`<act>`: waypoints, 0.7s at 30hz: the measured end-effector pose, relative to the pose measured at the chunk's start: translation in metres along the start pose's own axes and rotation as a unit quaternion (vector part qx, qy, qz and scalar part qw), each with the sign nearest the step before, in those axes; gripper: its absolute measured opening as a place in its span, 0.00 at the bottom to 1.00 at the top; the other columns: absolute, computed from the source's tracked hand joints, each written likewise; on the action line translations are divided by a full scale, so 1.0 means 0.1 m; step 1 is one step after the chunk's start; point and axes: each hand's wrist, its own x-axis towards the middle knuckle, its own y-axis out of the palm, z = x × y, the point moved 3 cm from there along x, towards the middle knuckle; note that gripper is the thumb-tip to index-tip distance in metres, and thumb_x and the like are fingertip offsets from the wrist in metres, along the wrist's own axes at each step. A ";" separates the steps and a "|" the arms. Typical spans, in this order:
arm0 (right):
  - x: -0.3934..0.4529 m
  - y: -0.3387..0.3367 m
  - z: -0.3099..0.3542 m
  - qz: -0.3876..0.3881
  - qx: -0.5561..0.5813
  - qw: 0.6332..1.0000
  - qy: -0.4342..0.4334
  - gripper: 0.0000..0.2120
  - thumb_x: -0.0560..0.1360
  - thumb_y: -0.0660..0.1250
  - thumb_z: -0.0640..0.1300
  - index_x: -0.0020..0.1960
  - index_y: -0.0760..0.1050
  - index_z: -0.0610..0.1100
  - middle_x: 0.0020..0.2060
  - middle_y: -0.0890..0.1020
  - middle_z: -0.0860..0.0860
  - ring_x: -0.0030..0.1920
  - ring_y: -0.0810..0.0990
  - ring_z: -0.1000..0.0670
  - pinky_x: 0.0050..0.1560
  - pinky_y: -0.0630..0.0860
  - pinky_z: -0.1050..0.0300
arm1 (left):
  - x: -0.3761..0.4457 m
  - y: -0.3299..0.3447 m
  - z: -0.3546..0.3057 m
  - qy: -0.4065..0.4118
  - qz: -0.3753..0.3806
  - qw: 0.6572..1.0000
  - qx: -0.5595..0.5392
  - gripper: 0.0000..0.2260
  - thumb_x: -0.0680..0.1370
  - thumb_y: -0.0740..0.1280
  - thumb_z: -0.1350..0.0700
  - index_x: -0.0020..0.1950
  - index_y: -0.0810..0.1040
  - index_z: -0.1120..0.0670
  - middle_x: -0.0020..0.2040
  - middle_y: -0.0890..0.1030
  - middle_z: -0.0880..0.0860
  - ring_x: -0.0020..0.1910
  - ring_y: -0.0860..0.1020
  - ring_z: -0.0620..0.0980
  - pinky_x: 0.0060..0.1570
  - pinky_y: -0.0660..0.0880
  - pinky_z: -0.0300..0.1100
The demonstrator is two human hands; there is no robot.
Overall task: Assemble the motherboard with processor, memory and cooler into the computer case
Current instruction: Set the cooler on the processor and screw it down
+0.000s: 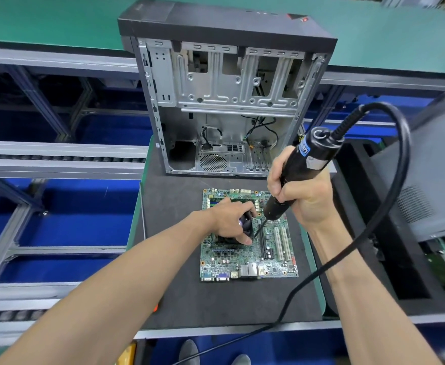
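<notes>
Motherboard (247, 248): green board, with white slots, one blue port and silver ports along its near edge. Cooler (243, 225): black fan with a purple centre label (partly hidden). Computer case (226, 101): bare silver-grey metal inside, black outer shell with a red mark on top, honeycomb-pattern vent. Electric screwdriver (303, 164): black body, blue-and-white label, black cable (390, 193). Mat (174, 233): dark grey. Counter (319, 291): green edge. Bins (58, 206) at left: deep blue.
</notes>
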 end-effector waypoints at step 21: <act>0.05 -0.02 -0.03 0.000 0.027 1.000 0.014 0.16 0.51 0.65 0.36 0.38 0.79 0.40 0.25 0.75 0.46 0.27 0.69 0.46 0.33 0.68 0.59 | -0.49 -0.08 0.50 -0.043 -0.250 0.936 -0.246 0.13 0.76 0.65 0.64 0.54 0.80 0.48 0.50 0.80 0.45 0.40 0.75 0.33 0.41 0.69 0.28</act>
